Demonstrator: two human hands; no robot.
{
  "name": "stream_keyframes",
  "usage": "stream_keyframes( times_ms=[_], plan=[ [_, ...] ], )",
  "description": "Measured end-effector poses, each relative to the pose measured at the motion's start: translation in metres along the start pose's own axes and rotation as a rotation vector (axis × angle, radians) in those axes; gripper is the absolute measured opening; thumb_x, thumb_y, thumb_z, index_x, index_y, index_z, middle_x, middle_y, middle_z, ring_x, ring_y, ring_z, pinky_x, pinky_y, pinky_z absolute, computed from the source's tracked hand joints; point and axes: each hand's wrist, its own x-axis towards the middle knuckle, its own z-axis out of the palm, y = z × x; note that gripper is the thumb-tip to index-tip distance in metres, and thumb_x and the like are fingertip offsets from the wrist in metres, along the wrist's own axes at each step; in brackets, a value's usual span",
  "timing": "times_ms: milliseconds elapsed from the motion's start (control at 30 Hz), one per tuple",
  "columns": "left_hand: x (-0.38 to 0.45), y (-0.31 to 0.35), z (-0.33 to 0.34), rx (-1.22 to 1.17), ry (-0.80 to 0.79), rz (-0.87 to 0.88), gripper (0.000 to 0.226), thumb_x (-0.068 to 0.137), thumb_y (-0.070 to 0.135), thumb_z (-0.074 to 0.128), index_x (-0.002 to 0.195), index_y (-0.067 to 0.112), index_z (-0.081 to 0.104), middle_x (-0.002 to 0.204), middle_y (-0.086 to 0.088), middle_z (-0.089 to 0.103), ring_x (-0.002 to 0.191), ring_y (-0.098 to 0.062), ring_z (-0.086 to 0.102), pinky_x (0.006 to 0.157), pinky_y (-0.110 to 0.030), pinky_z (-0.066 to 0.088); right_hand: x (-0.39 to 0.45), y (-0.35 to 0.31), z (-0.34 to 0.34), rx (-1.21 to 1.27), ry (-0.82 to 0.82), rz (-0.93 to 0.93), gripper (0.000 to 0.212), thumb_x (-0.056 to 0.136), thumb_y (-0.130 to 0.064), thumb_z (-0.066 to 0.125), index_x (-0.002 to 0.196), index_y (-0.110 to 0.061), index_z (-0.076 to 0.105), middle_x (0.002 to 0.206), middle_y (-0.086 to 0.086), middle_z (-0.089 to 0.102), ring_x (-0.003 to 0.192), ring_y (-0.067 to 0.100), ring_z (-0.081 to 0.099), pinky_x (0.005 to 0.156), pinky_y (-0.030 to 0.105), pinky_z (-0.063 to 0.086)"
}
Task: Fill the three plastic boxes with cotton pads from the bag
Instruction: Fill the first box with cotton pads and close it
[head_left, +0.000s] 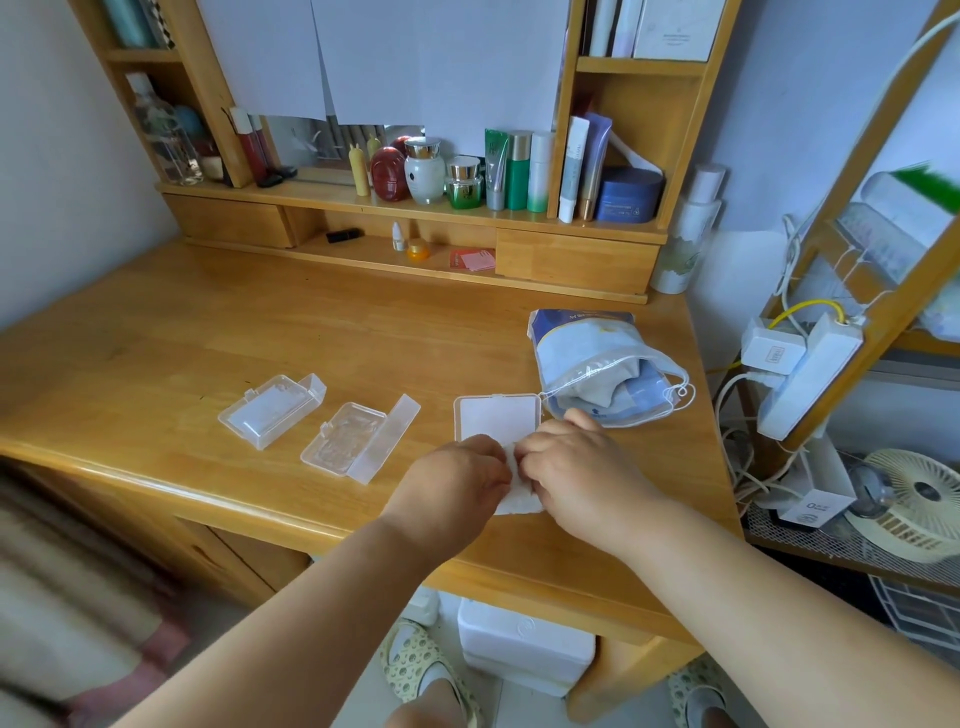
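My left hand (457, 475) and right hand (574, 467) meet at the near edge of the wooden desk (156, 332), fingers of both curled and pinching a small white stack of cotton pads (514, 500) between them. The pads sit low, right at the third plastic box (496, 415); its body is mostly hidden under my hands, probably open, only the raised lid with white showing through it is clear.

Left of that, middle box (358, 439), lid flipped open, clear, looks empty. Further left, first box (272, 410), also open, something pale inside, can't tell if pads or glare.

Just behind my right hand, touching the third box's corner, the blue-and-clear drawstring bag (605, 369) lies flat on the desk, mouth open toward me, cord loop at its right.

Back of desk: wooden shelf unit (571, 260) with a row of cosmetic bottles and jars (467, 171). Far right, a power strip (800, 384) on a wooden rack.
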Motion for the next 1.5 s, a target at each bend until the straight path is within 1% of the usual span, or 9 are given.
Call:
stream_keyframes(
  times_ms=[233, 333, 433, 567, 733, 1033, 1167, 1300, 1500],
  plan=[
    [0.000, -0.004, -0.007, 0.296, -0.136, 0.108, 0.027, 0.098, 0.026, 0.040, 0.102, 0.021, 0.066, 0.110, 0.005, 0.058, 0.093, -0.019, 0.055, 0.082, -0.032, 0.044, 0.003, 0.002, -0.002, 0.028, -0.045, 0.036, 0.020, 0.086, -0.011, 0.046, 0.085, -0.026, 0.060, 0.087, -0.010, 0.059, 0.098, 0.014, 0.049, 0.098, 0.029, 0.013],
    [-0.003, -0.005, -0.004, 0.258, -0.090, 0.077, 0.027, 0.097, 0.025, 0.041, 0.103, 0.023, 0.068, 0.109, 0.005, 0.058, 0.092, -0.019, 0.054, 0.083, -0.031, 0.043, 0.002, 0.004, -0.003, 0.046, -0.100, 0.041, 0.025, 0.088, -0.008, 0.044, 0.088, -0.029, 0.057, 0.089, -0.012, 0.054, 0.103, 0.012, 0.048, 0.113, 0.039, -0.002],
    [-0.006, -0.004, -0.003, 0.259, -0.066, 0.070, 0.028, 0.096, 0.024, 0.042, 0.106, 0.025, 0.068, 0.109, 0.006, 0.058, 0.093, -0.019, 0.055, 0.083, -0.031, 0.044, 0.004, 0.003, -0.004, 0.002, -0.148, -0.008, 0.033, 0.088, -0.006, 0.041, 0.097, -0.029, 0.061, 0.095, -0.007, 0.053, 0.112, 0.014, 0.045, 0.113, 0.046, -0.010],
    [-0.010, -0.003, -0.006, 0.093, 0.001, 0.073, 0.020, 0.091, 0.019, 0.052, 0.098, 0.017, 0.070, 0.101, 0.001, 0.064, 0.092, -0.023, 0.058, 0.080, -0.035, 0.046, 0.003, 0.002, 0.000, -0.018, -0.127, -0.043, 0.039, 0.088, -0.005, 0.041, 0.110, -0.031, 0.061, 0.109, -0.005, 0.056, 0.127, 0.016, 0.038, 0.111, 0.045, -0.015],
    [-0.015, -0.005, -0.007, 0.021, 0.044, 0.113, 0.014, 0.086, 0.016, 0.062, 0.095, 0.019, 0.071, 0.099, 0.006, 0.068, 0.088, -0.020, 0.061, 0.077, -0.031, 0.047, -0.006, 0.006, 0.005, 0.129, -0.093, 0.032, 0.029, 0.093, -0.011, 0.042, 0.102, -0.032, 0.060, 0.112, -0.015, 0.056, 0.132, 0.010, 0.031, 0.103, 0.031, -0.029],
    [-0.015, 0.000, -0.008, 0.213, -0.019, 0.204, 0.020, 0.092, 0.025, 0.049, 0.098, 0.019, 0.068, 0.103, 0.004, 0.062, 0.091, -0.023, 0.056, 0.074, -0.037, 0.049, -0.021, 0.008, -0.002, 0.352, -0.202, 0.159, 0.020, 0.095, -0.021, 0.039, 0.097, -0.032, 0.056, 0.136, -0.021, 0.049, 0.143, 0.006, 0.016, 0.114, 0.046, -0.014],
    [-0.018, 0.003, -0.011, 0.237, -0.016, 0.281, 0.011, 0.080, 0.012, 0.065, 0.087, 0.019, 0.071, 0.103, 0.000, 0.065, 0.078, -0.024, 0.064, 0.052, -0.032, 0.053, -0.025, 0.010, -0.003, 0.311, -0.255, 0.131, 0.022, 0.097, -0.025, 0.038, 0.101, -0.037, 0.056, 0.141, -0.026, 0.040, 0.145, 0.010, 0.010, 0.113, 0.050, -0.016],
    [-0.020, 0.001, -0.008, 0.266, -0.004, 0.312, 0.019, 0.076, 0.004, 0.066, 0.088, 0.018, 0.070, 0.101, 0.005, 0.067, 0.077, -0.020, 0.063, 0.049, -0.030, 0.052, -0.019, 0.006, -0.001, 0.319, -0.196, 0.153, 0.022, 0.096, -0.024, 0.037, 0.097, -0.037, 0.055, 0.136, -0.026, 0.044, 0.141, 0.006, 0.016, 0.114, 0.051, -0.010],
    [-0.024, 0.004, -0.004, 0.227, 0.059, 0.255, 0.013, 0.075, 0.000, 0.066, 0.076, 0.014, 0.068, 0.087, 0.003, 0.070, 0.076, -0.022, 0.063, 0.050, -0.031, 0.052, -0.016, 0.002, 0.004, 0.278, -0.081, 0.166, 0.040, 0.094, -0.019, 0.037, 0.126, -0.038, 0.052, 0.127, -0.021, 0.050, 0.125, 0.005, 0.034, 0.115, 0.044, 0.001]
  ],
)
